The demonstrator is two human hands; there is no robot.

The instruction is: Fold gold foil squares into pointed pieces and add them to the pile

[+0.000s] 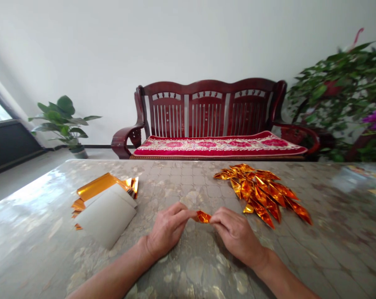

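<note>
Between my two hands, just above the table, is a small folded piece of shiny orange-gold foil paper (203,216). My left hand (169,226) pinches its left end, and my right hand (236,234) pinches the right end. To the right lies a pile of folded foil pieces (259,189), pointed at both ends and overlapping one another. Over on the left is a stack of foil paper sheets (108,214), some with the pale side up and some with the gold side showing. My fingertips cover both ends of the held piece.
The table (188,270) has a patterned, glossy cover. A clear plastic bag (359,177) lies at its right side. Beyond the far edge stands a dark red wooden bench (206,112) with a floral cushion. Potted plants (61,120) flank the bench.
</note>
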